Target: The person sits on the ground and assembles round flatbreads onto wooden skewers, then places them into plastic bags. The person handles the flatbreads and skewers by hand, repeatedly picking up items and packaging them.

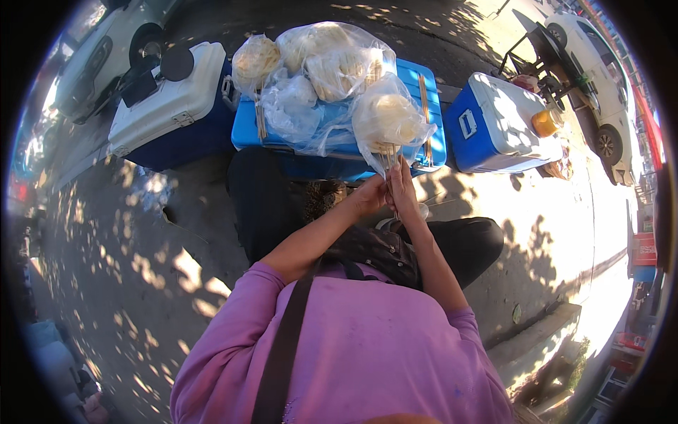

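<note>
In front of my lap, my left hand [372,196] is closed around the lower part of a bundle of thin sticks [388,150]. My right hand [405,192] presses on the same bundle from the right, its fingers pointing up along the sticks. The upper ends run into a clear plastic bag [387,119] with pale, round contents that I cannot make out. This bag rests over the near edge of a blue lidded box [339,148]. Behind it, several more clear bags [321,60] of similar pale contents are piled on the lid.
A dark blue cooler with a white lid [173,106] stands left of the box. At the right is a blue-and-white cooler [494,124] with a yellow-orange jar [546,122] on it. Beyond are parked cars [600,85] and a metal cart [533,53].
</note>
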A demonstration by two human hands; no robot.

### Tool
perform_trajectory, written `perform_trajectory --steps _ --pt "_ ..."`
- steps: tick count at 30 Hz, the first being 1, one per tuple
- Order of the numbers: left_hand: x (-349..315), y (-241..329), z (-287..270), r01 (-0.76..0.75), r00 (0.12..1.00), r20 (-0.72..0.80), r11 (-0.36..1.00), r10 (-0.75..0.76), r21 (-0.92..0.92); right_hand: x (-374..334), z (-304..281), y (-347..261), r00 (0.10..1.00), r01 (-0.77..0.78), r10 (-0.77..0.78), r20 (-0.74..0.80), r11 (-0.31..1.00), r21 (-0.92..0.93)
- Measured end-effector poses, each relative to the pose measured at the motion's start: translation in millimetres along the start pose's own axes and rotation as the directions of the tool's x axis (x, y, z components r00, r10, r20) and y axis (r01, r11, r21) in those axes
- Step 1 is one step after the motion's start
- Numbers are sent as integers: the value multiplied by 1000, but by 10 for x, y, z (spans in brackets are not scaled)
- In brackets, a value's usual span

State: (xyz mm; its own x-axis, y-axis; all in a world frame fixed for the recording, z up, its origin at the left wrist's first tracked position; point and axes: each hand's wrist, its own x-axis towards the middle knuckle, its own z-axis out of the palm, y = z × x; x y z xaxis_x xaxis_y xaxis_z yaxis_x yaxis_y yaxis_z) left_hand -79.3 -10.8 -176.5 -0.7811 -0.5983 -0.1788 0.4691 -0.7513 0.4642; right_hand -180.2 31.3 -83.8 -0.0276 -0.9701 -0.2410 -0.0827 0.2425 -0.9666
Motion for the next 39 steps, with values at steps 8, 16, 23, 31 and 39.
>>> perform_trajectory --steps 8,16,23,31,39 --pt "-35 -49 275 -84 983 -166 996 77 -40 -258 -109 -30 997 40 -65 -27 836 -547" --pt "-89 -69 324 -141 963 -264 936 54 -322 -303 -353 -989 853 314 -514 -95 648 -694" --pt "-90 -31 301 -130 971 -231 933 52 -334 164 -605 -568 813 462 -524 253 315 -829" --pt "-197 -4 218 -185 983 -5 983 185 -8 -723 -119 -511 843 477 -460 279 401 -782" --pt "-613 198 460 -317 893 28 584 449 747 -581 197 -729 751 656 -221 622 141 -741"
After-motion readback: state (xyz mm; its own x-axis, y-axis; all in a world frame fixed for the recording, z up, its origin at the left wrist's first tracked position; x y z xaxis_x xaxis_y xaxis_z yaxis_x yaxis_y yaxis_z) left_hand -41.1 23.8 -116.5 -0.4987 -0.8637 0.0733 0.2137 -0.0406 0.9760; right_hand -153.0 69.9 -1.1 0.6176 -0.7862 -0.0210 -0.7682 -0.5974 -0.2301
